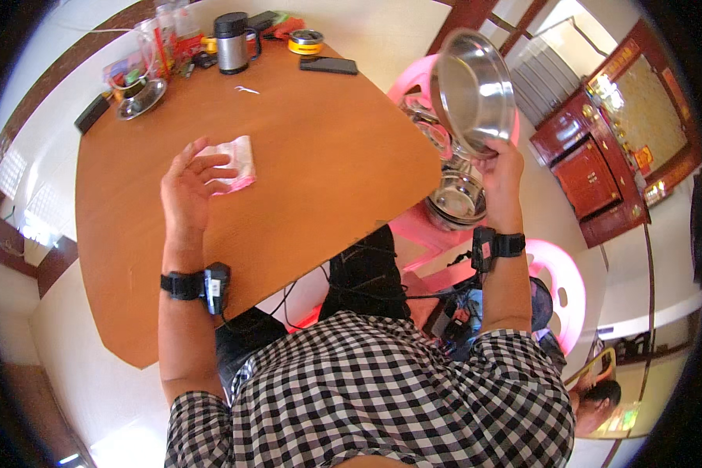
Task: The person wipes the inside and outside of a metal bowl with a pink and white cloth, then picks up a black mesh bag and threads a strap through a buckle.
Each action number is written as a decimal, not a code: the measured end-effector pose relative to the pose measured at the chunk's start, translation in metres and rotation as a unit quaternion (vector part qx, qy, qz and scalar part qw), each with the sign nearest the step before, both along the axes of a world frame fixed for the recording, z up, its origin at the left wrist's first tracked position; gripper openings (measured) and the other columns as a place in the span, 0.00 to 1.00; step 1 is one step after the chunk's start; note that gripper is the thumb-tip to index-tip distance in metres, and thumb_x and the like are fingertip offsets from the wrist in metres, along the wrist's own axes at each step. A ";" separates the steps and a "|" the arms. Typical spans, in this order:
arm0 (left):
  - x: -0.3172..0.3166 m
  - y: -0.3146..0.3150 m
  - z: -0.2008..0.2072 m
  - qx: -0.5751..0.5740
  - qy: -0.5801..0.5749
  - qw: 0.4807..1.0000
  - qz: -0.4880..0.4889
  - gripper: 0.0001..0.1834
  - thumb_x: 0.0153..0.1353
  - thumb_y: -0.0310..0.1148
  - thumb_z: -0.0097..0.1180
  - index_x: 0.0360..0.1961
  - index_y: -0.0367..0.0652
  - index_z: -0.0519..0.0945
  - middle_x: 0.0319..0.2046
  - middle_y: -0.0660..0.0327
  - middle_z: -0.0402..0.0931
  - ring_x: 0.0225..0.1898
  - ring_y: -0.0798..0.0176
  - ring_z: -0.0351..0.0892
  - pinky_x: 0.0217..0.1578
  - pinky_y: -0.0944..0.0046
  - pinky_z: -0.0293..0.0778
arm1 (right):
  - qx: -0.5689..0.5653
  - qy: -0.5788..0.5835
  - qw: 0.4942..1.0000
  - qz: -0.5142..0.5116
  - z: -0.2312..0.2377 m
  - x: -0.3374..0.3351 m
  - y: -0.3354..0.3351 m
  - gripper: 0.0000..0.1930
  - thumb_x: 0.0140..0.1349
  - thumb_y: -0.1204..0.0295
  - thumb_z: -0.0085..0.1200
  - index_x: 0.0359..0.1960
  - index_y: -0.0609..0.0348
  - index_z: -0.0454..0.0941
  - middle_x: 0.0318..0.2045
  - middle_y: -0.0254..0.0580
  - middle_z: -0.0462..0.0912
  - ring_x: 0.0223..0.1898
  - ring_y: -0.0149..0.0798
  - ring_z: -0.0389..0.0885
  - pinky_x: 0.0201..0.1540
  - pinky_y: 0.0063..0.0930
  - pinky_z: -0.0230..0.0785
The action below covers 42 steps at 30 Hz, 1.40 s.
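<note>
My right hand (499,162) grips the rim of a shiny stainless steel basin (476,90), raised and tilted on its side beyond the table's right edge. Over the brown table (320,164), my left hand (191,179) is open with its fingers apart, holding nothing. Just past its fingers lies a folded white and pink cloth (240,156); whether the fingertips touch it I cannot tell. Below the raised basin, more steel bowls (458,196) rest on a pink plastic chair (415,78).
Along the table's far edge stand a steel travel mug (232,47), a yellow and silver tin (306,42) and a black phone (327,65). A metal dish (142,100) sits at the far left. Another pink chair (561,285) is beside me, and cables (288,304) cross my lap.
</note>
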<state>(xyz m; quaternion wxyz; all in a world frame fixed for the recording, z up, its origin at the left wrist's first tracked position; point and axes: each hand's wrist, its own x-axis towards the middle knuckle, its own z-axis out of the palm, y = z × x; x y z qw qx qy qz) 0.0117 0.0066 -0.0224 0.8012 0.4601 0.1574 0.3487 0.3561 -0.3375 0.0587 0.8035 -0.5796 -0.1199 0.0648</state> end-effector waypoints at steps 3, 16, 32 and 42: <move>0.002 -0.007 0.006 0.006 0.033 0.999 0.007 0.25 0.68 0.44 0.44 0.57 0.35 0.69 0.41 0.44 0.79 0.38 0.50 0.82 0.33 0.60 0.79 | -0.018 0.072 0.987 -0.143 -0.042 0.046 -0.061 0.06 0.55 0.78 0.52 0.33 0.66 0.74 0.21 0.47 0.78 0.18 0.40 0.76 0.17 0.26 0.69; 0.005 -0.002 -0.015 -0.030 0.103 0.994 0.019 0.25 0.67 0.41 0.47 0.59 0.36 0.69 0.41 0.46 0.79 0.37 0.50 0.84 0.31 0.65 0.78 | -0.226 0.024 0.927 -0.298 -0.161 0.069 -0.129 0.08 0.45 0.76 0.55 0.27 0.69 0.73 0.21 0.50 0.76 0.15 0.45 0.75 0.14 0.36 0.66; 0.006 -0.001 -0.014 -0.016 0.123 0.992 -0.003 0.24 0.67 0.39 0.45 0.59 0.35 0.67 0.42 0.48 0.79 0.43 0.45 0.83 0.29 0.66 0.79 | -0.377 -0.072 0.876 -0.293 -0.232 0.133 -0.146 0.05 0.49 0.78 0.50 0.22 0.70 0.71 0.12 0.48 0.71 0.11 0.42 0.72 0.13 0.34 0.61; 0.000 -0.008 -0.011 0.014 0.157 0.987 0.029 0.27 0.66 0.38 0.46 0.61 0.33 0.63 0.42 0.48 0.78 0.38 0.52 0.83 0.31 0.68 0.77 | -0.270 0.033 0.938 -0.213 -0.198 0.079 -0.118 0.09 0.53 0.73 0.54 0.20 0.63 0.69 0.12 0.43 0.71 0.11 0.39 0.71 0.12 0.32 0.62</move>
